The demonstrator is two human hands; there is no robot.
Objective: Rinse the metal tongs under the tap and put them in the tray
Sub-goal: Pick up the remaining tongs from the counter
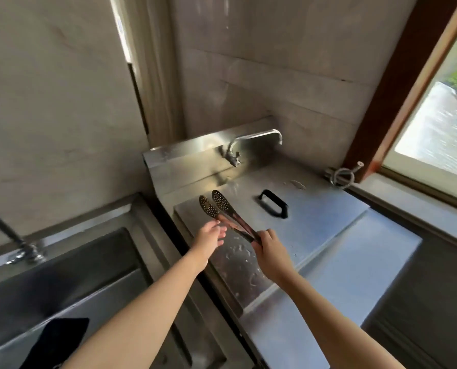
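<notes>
The metal tongs (223,210) have two perforated spoon-shaped heads and point away from me over a steel lid. My right hand (268,247) grips their handle end. My left hand (211,234) is beside the tongs' shaft with fingers apart, close to it or just touching. A wall tap (254,141) juts out over the steel unit behind, its spout turned right; no water runs. A second tap (11,243) stands at the left over a deep steel sink (62,265). No tray is clearly visible.
The flat steel lid (315,217) with a black handle (273,203) covers the unit under the tongs; it is wet in places. A dark flat object (59,342) lies at the sink's near edge. A coiled hose (343,177) rests by the window sill at right.
</notes>
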